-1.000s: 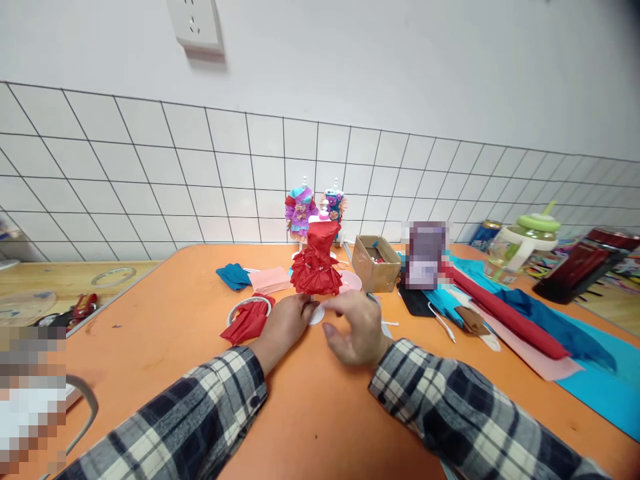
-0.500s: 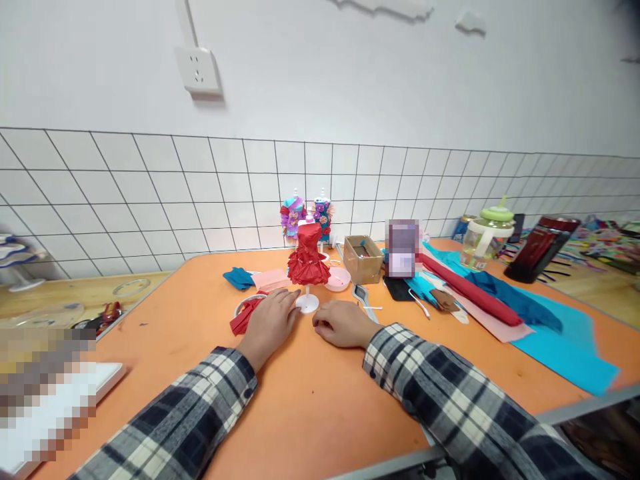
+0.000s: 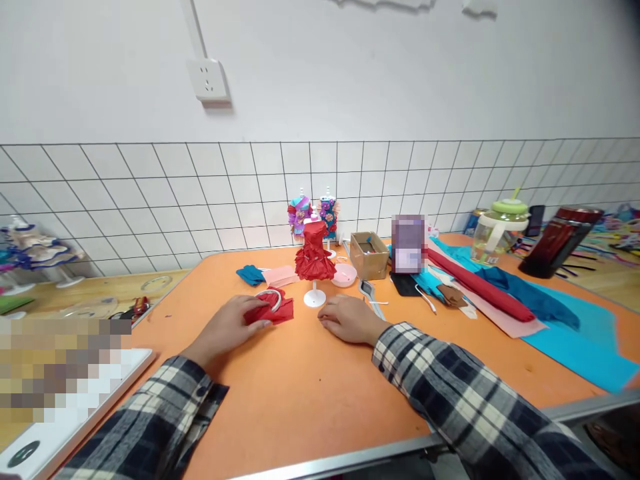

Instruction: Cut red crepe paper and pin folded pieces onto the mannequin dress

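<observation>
A red ruffled paper dress is on a small white mannequin stand, upright in the middle of the table. My left hand lies to its left, thumb and fingers apart, fingertips at the edge of some red crepe paper. A white ring, perhaps a tape roll, rests on that paper. My right hand is on the table just right of the stand's base, its fingers curled in loosely and nothing visible in them.
Behind stand two more dressed mannequins, a pink dish and a cardboard box. Scissors lie beyond my right hand. To the right are a phone, red and blue paper, a jug and a dark red tumbler.
My left hand has moved left, away from the stand's base, and its fingers have spread at the red paper and ring. My right hand stays beside the base. The view has shifted slightly left.
</observation>
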`<state>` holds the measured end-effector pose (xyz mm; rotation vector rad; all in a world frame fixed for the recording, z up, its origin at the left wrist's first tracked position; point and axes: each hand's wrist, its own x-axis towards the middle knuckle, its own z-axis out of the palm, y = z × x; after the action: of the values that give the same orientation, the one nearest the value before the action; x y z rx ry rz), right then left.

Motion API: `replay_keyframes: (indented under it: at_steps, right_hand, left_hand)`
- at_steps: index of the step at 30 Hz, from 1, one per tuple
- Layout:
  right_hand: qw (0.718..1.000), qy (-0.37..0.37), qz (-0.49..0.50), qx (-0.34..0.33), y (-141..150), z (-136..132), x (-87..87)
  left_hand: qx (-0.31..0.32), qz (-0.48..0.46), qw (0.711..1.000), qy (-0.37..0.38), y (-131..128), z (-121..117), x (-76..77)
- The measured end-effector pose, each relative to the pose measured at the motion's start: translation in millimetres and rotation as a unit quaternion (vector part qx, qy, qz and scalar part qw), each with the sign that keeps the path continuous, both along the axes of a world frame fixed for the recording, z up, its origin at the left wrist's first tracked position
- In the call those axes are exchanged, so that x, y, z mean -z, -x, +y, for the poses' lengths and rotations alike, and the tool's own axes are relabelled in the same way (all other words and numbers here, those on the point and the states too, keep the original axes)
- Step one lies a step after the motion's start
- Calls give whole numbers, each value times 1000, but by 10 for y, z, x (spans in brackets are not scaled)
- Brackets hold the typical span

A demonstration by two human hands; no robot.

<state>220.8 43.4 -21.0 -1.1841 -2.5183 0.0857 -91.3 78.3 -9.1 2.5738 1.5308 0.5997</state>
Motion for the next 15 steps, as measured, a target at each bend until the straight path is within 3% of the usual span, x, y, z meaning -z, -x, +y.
replay_keyframes:
  at_steps: [7, 15]
  right_hand:
    - [998, -15, 12, -62, 516, 29, 102]
    - [994, -39, -63, -77, 361, -43, 10]
  left_hand:
    - [-9, 46, 998, 37, -108, 56, 73]
    - [-100, 96, 990, 2, -153, -1, 11]
